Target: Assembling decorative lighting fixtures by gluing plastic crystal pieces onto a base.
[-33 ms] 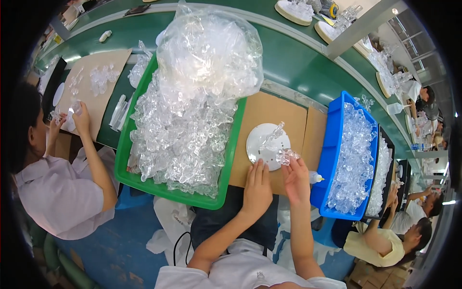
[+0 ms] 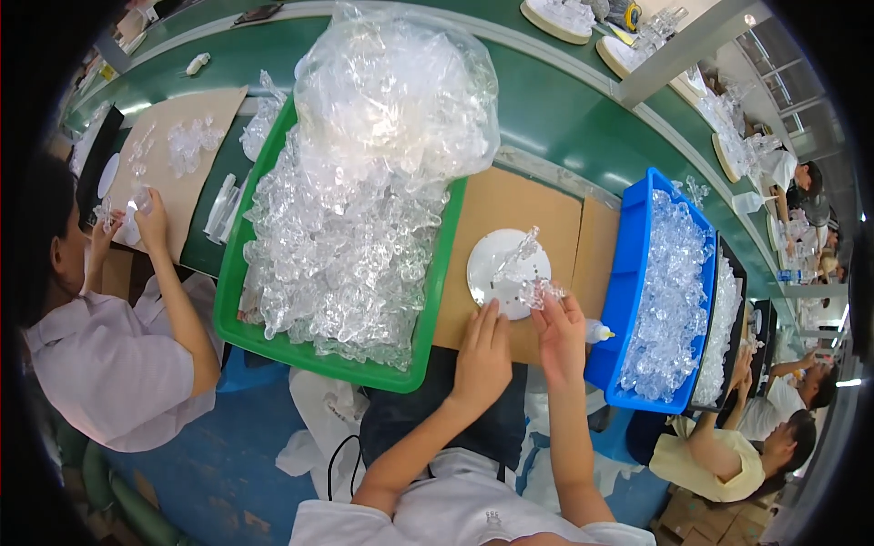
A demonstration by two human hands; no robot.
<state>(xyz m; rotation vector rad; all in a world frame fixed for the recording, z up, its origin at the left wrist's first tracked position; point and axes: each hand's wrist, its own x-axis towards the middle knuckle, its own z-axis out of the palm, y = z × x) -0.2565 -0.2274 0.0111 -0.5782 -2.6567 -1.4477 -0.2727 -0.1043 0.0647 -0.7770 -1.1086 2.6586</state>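
Near the front edge of the worktop (image 2: 555,132), the right hand (image 2: 562,338) pinches a clear piece (image 2: 541,292) over the white disc (image 2: 484,261); the left hand (image 2: 484,357) meets its near rim, grip unclear. A green tub (image 2: 319,357) flanks them left, a blue bin (image 2: 632,259) right.

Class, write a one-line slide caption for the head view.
Left hand touching a white disc, right hand holding a clear piece, between a green bin and a blue bin.
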